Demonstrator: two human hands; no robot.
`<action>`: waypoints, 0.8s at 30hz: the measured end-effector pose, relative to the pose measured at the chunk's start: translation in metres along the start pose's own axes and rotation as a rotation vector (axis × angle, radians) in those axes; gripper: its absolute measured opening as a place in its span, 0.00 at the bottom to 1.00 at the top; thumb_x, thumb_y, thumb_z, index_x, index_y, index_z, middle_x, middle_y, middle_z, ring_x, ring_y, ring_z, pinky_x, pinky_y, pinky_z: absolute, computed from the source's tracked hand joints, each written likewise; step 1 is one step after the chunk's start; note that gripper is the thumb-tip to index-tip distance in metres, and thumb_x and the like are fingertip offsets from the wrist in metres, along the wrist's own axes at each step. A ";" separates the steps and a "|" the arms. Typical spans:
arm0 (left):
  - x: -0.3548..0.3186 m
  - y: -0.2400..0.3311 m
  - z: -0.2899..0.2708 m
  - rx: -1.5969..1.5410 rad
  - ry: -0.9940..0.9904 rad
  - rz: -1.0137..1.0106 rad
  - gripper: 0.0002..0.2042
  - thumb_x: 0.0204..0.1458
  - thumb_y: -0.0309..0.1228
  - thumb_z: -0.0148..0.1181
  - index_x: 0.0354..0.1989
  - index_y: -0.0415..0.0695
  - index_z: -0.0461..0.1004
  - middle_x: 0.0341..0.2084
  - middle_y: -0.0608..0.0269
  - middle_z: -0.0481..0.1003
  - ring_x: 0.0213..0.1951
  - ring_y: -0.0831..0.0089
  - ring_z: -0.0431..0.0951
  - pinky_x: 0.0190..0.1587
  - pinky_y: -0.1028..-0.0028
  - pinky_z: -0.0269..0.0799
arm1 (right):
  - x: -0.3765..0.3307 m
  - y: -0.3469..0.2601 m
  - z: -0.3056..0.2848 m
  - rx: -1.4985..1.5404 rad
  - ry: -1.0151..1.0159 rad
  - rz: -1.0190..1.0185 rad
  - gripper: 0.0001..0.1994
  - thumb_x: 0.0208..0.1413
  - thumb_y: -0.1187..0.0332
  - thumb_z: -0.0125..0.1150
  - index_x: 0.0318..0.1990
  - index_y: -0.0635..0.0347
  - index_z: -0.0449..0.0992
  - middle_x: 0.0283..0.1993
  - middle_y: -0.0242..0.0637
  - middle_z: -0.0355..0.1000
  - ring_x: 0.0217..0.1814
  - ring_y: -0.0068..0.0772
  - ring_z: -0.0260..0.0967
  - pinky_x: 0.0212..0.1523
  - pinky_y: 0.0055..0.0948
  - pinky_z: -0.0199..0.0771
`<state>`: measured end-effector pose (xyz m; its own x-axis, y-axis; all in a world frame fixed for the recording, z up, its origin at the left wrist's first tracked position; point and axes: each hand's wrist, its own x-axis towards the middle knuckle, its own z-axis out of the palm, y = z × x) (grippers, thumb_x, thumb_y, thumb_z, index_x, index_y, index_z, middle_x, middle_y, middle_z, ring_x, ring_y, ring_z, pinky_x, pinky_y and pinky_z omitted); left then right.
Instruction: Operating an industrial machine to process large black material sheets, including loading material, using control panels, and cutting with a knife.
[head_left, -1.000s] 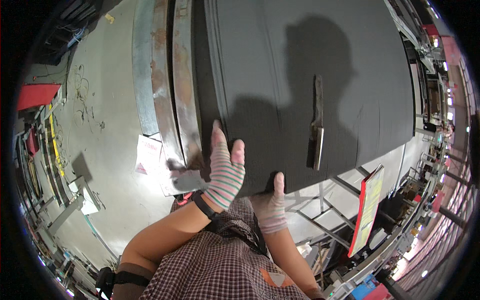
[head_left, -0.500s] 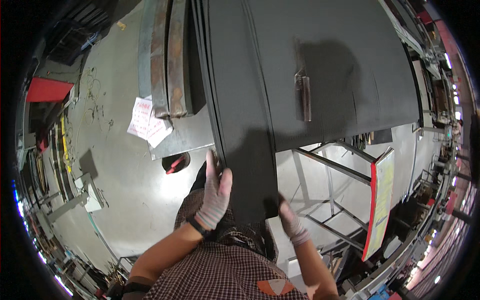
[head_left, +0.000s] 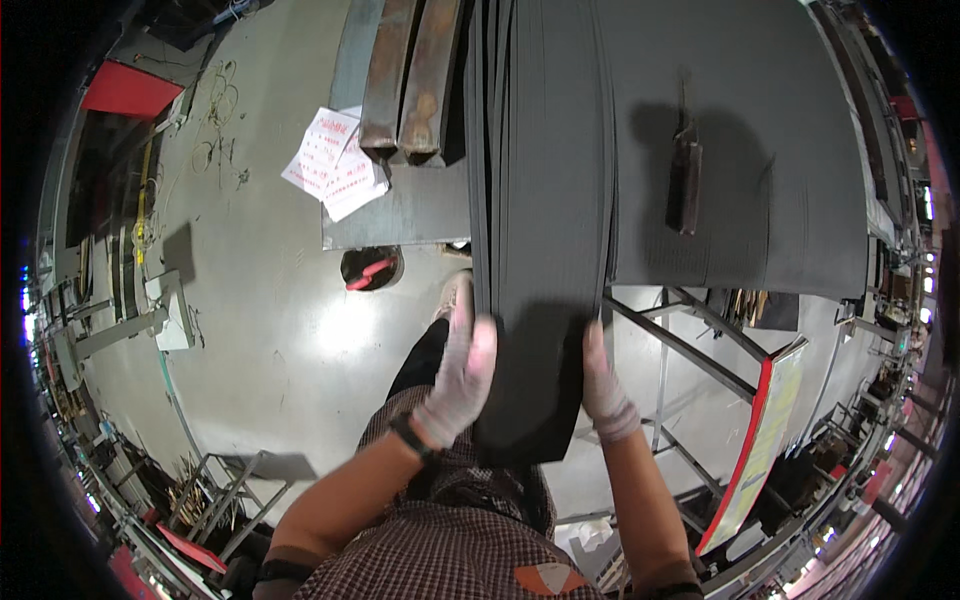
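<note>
A stack of long dark-grey strips (head_left: pixel 545 200) runs from the far edge toward my body, its near end above my lap. My left hand (head_left: pixel 462 375), in a light glove, lies along the stack's left edge with fingers stretched out and thumb apart. On the opposite edge, my gloved right hand (head_left: pixel 604 385) rests flat with its visible finger pointing away from me; its other fingers are partly hidden. Beside the stack on the right spreads a wide dark-grey sheet (head_left: pixel 740 60), bearing a narrow dark tool with a thin tip (head_left: pixel 684 185).
Left of the strips, rusty metal bars (head_left: pixel 430 100) and printed papers (head_left: pixel 335 165) lie on a metal plate (head_left: pixel 400 215). A dark round container with red-handled items (head_left: pixel 372 268) stands on the floor below. At right are a metal frame (head_left: pixel 690 345) and a red-edged panel (head_left: pixel 755 450).
The whole view has shifted, so the sheet, bars and papers appear further right and higher. My right hand has moved from the near corner farther up the stack's right edge.
</note>
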<state>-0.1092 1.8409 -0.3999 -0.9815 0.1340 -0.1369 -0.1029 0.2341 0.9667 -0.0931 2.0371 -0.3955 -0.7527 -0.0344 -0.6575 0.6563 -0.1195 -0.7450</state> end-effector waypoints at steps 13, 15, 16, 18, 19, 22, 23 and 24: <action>0.028 0.020 0.003 -0.402 -0.034 -0.243 0.36 0.63 0.34 0.52 0.72 0.41 0.38 0.57 0.65 0.58 0.47 0.81 0.63 0.51 0.81 0.65 | -0.009 -0.039 0.026 0.252 0.128 0.116 0.35 0.66 0.43 0.39 0.65 0.67 0.59 0.63 0.36 0.60 0.65 0.29 0.56 0.66 0.29 0.54; 0.039 0.023 0.000 -0.481 -0.059 -0.297 0.36 0.62 0.33 0.53 0.72 0.43 0.38 0.58 0.65 0.58 0.48 0.81 0.63 0.52 0.81 0.65 | 0.002 -0.045 0.021 0.279 0.100 0.097 0.34 0.66 0.44 0.41 0.66 0.67 0.58 0.63 0.37 0.60 0.65 0.30 0.56 0.66 0.29 0.54; 0.044 0.025 -0.001 -0.563 -0.076 -0.357 0.37 0.62 0.33 0.54 0.73 0.45 0.37 0.58 0.65 0.58 0.48 0.81 0.64 0.52 0.80 0.65 | 0.006 -0.045 0.018 0.298 0.066 0.084 0.33 0.66 0.46 0.42 0.66 0.67 0.58 0.64 0.38 0.61 0.65 0.31 0.56 0.66 0.30 0.55; 0.050 0.018 0.003 -0.641 -0.060 -0.369 0.38 0.61 0.33 0.55 0.73 0.47 0.36 0.56 0.67 0.59 0.44 0.84 0.63 0.49 0.83 0.66 | 0.000 -0.033 0.013 0.243 0.032 0.085 0.33 0.65 0.48 0.46 0.66 0.67 0.57 0.64 0.39 0.61 0.65 0.32 0.56 0.66 0.31 0.55; 0.048 0.014 0.005 -0.593 -0.037 -0.300 0.39 0.61 0.33 0.55 0.73 0.47 0.36 0.56 0.67 0.59 0.43 0.85 0.63 0.48 0.84 0.66 | -0.010 -0.021 0.010 0.181 0.001 0.097 0.33 0.64 0.49 0.49 0.67 0.66 0.57 0.65 0.40 0.60 0.66 0.33 0.56 0.67 0.33 0.55; 0.050 0.018 0.002 -0.495 -0.070 -0.283 0.39 0.61 0.32 0.55 0.73 0.46 0.35 0.56 0.67 0.59 0.44 0.84 0.64 0.49 0.83 0.66 | -0.045 0.021 0.002 0.257 -0.062 0.140 0.36 0.58 0.52 0.59 0.67 0.66 0.57 0.65 0.40 0.61 0.65 0.35 0.57 0.65 0.33 0.57; 0.052 0.025 0.002 -0.426 -0.072 -0.313 0.39 0.61 0.31 0.54 0.73 0.46 0.35 0.57 0.66 0.58 0.45 0.84 0.64 0.50 0.83 0.66 | -0.055 0.022 0.008 0.305 -0.005 0.146 0.36 0.57 0.52 0.60 0.66 0.67 0.57 0.64 0.40 0.61 0.64 0.34 0.58 0.64 0.33 0.59; 0.053 0.029 0.002 -0.357 -0.075 -0.343 0.38 0.61 0.31 0.53 0.73 0.46 0.34 0.58 0.64 0.58 0.45 0.84 0.65 0.51 0.82 0.66 | -0.059 0.023 0.014 0.353 0.053 0.153 0.37 0.56 0.53 0.61 0.66 0.67 0.57 0.63 0.40 0.62 0.63 0.33 0.59 0.63 0.32 0.61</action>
<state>-0.1638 1.8570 -0.3794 -0.8683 0.1793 -0.4625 -0.4797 -0.0659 0.8750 -0.0341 2.0229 -0.3722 -0.6375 -0.0286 -0.7699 0.6955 -0.4511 -0.5592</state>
